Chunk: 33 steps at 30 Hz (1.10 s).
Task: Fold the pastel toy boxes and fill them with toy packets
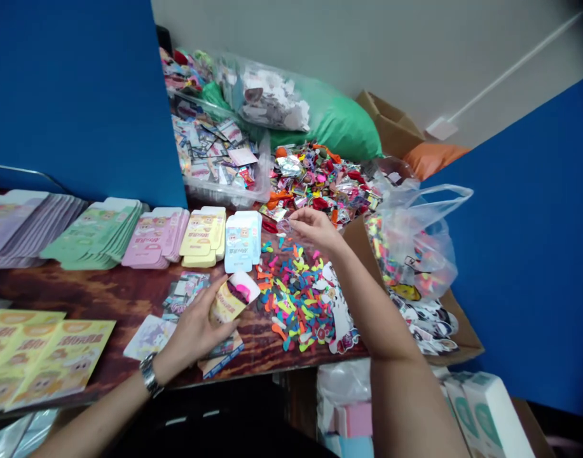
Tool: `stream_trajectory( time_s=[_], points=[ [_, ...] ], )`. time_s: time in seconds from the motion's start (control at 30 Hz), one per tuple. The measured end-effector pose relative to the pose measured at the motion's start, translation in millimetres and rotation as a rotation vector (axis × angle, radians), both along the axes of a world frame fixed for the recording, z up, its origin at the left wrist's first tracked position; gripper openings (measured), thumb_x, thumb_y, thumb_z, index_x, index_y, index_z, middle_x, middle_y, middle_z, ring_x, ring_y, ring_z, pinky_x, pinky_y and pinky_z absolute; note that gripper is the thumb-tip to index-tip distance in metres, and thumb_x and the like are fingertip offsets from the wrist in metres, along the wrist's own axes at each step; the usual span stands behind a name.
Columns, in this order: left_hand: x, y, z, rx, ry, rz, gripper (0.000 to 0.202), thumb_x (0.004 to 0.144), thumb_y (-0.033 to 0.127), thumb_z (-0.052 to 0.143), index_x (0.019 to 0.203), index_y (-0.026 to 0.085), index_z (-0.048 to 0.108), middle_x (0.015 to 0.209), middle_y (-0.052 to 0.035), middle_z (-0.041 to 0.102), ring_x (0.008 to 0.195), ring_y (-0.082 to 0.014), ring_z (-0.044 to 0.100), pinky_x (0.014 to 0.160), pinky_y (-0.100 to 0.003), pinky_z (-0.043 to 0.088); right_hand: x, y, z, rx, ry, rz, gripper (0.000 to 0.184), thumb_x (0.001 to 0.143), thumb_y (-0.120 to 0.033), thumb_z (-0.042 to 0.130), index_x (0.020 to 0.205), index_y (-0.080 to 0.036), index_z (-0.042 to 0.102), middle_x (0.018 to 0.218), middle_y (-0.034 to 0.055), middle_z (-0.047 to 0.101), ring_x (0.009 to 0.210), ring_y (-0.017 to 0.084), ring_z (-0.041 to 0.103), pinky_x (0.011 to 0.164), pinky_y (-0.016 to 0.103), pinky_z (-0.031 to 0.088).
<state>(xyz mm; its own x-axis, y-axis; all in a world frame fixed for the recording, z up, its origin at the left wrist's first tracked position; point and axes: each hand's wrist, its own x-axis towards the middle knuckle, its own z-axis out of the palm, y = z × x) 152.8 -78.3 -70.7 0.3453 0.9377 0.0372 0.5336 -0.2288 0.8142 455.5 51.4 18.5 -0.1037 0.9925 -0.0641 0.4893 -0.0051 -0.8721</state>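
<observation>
My left hand (191,334) grips a small yellow printed paper box (229,302), with pink balloons showing at its open end. My right hand (315,229) hovers at the far edge of a spread of small multicoloured balloons (295,299), thumb and fingers drawn together. Something thin and clear may sit at its fingertips, but I cannot tell. Flat paper boxes stand in stacks to the left: lilac (28,229), green (98,235), pink (152,238), yellow (203,238) and pale blue (242,242). Printed cards (184,296) lie under my left hand.
A dark wooden table (105,292) carries yellow printed sheets (48,359) at the front left. Behind stand a clear tub of cards (215,165), a heap of foil packets (320,184) and a green sack (334,127). A clear plastic bag (415,235) sits right; blue partitions flank the table.
</observation>
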Motion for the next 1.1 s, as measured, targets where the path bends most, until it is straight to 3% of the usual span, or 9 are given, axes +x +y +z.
stream_trajectory(
  time_s=[0.1,0.23,0.33,0.43,0.6,0.7,0.8,1.0,1.1],
  points=[
    [3.3,3.9,4.9,-0.085,-0.067,0.033,0.076,0.076,0.046,0.070,0.142,0.020,0.043,0.140,-0.0132,0.056,0.126,-0.0306,0.058,0.105,-0.046,0.047,-33.7,-27.5,19.2,-0.063,0.241,0.142,0.031,0.077,-0.044,0.075,0.088,-0.018,0.063,0.076,-0.0009,0.064,0.059,0.009,0.058,0.057,0.021,0.050],
    [-2.9,2.9,5.7,-0.108,-0.125,0.015,0.078,0.075,0.040,0.071,0.145,0.020,0.041,0.142,-0.0117,0.055,0.128,-0.0291,0.056,0.108,-0.043,0.045,-77.1,-51.9,21.5,-0.154,0.287,0.316,0.026,0.080,-0.038,0.073,0.090,-0.017,0.063,0.073,-0.0018,0.063,0.058,0.009,0.058,0.055,0.020,0.047],
    [-10.3,-2.7,6.2,-0.104,-0.125,0.051,0.079,0.074,0.040,0.072,0.144,0.018,0.042,0.140,-0.0123,0.057,0.126,-0.0292,0.057,0.108,-0.044,0.045,-102.0,-65.5,14.1,-0.107,0.100,0.458,0.014,0.085,-0.030,0.066,0.090,-0.017,0.064,0.067,-0.0032,0.063,0.053,0.008,0.055,0.052,0.019,0.041],
    [-15.6,-8.0,9.2,-0.068,-0.089,0.094,0.078,0.074,0.039,0.071,0.143,0.016,0.042,0.137,-0.0138,0.057,0.124,-0.0291,0.058,0.106,-0.045,0.046,-118.8,-77.8,10.2,0.106,-0.199,0.552,0.005,0.086,-0.019,0.064,0.090,-0.017,0.067,0.073,-0.0019,0.067,0.061,0.009,0.058,0.060,0.019,0.042],
    [-20.7,-10.7,14.2,0.064,-0.054,0.123,0.075,0.077,0.037,0.069,0.143,0.017,0.041,0.136,-0.0139,0.057,0.124,-0.0274,0.057,0.106,-0.043,0.046,-128.9,-94.0,11.8,0.315,-0.449,0.583,0.029,0.085,-0.010,0.063,0.112,-0.019,0.061,0.102,0.0052,0.072,0.087,0.016,0.066,0.078,0.025,0.048],
    [-23.5,-11.1,15.6,0.099,-0.047,0.126,0.075,0.078,0.036,0.069,0.144,0.016,0.039,0.137,-0.0140,0.056,0.126,-0.0274,0.056,0.107,-0.043,0.046,-127.8,-99.6,12.9,0.349,-0.478,0.628,0.026,0.089,-0.013,0.059,0.114,-0.019,0.060,0.102,0.0062,0.072,0.088,0.017,0.068,0.078,0.026,0.050],
    [-25.9,-13.3,16.6,0.137,-0.046,0.110,0.076,0.079,0.033,0.069,0.146,0.018,0.037,0.138,-0.0132,0.055,0.126,-0.0268,0.056,0.107,-0.042,0.046,-127.1,-103.5,14.5,0.466,-0.480,0.574,0.019,0.095,-0.017,0.052,0.112,-0.019,0.062,0.099,0.0070,0.073,0.090,0.017,0.068,0.080,0.028,0.052],
    [-30.0,-19.6,17.7,0.322,-0.017,0.022,0.077,0.082,0.026,0.064,0.151,0.022,0.030,0.139,-0.0118,0.053,0.126,-0.0265,0.053,0.108,-0.043,0.045,-129.1,-108.5,9.0,0.790,-0.613,0.543,0.022,0.095,-0.029,0.057,0.113,-0.025,0.068,0.133,0.0124,0.061,0.113,0.024,0.059,0.091,0.040,0.053],
    [-32.1,-20.9,20.0,0.283,-0.017,0.057,0.077,0.081,0.027,0.066,0.150,0.022,0.032,0.137,-0.0111,0.055,0.123,-0.0259,0.056,0.106,-0.041,0.046,-128.4,-109.3,-1.8,0.833,-0.678,0.539,0.021,0.095,-0.030,0.056,0.111,-0.024,0.070,0.132,0.0133,0.061,0.112,0.026,0.058,0.090,0.042,0.054]
  ],
)
